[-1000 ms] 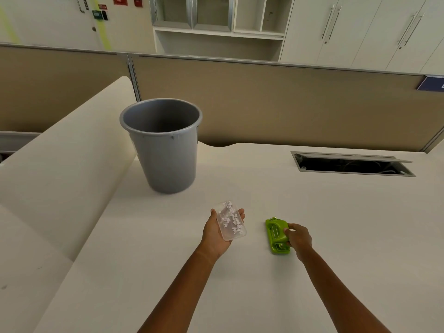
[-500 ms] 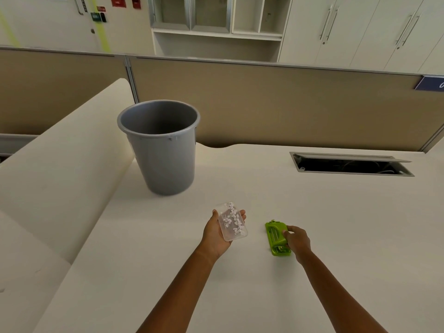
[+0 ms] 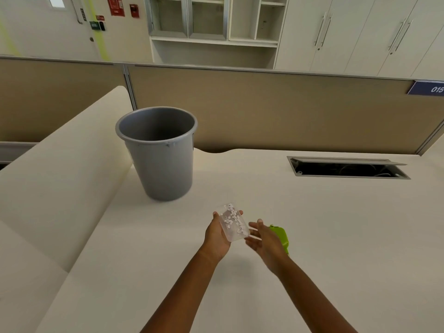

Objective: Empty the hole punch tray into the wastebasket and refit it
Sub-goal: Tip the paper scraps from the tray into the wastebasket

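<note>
— Where's the bin from where you stand?

— The grey wastebasket is upright at the far left of the desk, well apart from my hands, up and to the left of them. Nothing shows inside, though I can't see its floor.

— And the tray?

— The clear tray lies in my left hand, fingers curled under it, its long axis running near to far, white paper dots heaped in it. So my left is the nearer hand for the tip.

— Your right?

— My right hand is spread open, holding nothing, just beside the tray. The green hole punch rests on the desk behind it.
</note>
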Demonstrator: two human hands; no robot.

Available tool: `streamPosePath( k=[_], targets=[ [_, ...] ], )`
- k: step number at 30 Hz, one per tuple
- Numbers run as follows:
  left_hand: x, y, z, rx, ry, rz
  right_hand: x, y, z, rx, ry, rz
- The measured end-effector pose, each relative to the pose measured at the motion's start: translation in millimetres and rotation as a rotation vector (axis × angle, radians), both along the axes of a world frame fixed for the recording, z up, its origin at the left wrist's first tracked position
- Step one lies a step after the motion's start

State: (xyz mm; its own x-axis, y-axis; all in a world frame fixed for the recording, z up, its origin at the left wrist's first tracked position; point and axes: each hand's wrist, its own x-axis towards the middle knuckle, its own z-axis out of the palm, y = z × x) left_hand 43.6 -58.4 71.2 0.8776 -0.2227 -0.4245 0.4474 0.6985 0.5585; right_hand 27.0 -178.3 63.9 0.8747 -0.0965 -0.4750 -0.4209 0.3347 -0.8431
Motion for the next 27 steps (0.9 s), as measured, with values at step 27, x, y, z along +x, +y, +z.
streamPosePath(
  k=[27],
  targets=[
    [-6,7,13,0.710,-0.160,0.107,1,20,35,0.793,0.200,0.074]
  ],
)
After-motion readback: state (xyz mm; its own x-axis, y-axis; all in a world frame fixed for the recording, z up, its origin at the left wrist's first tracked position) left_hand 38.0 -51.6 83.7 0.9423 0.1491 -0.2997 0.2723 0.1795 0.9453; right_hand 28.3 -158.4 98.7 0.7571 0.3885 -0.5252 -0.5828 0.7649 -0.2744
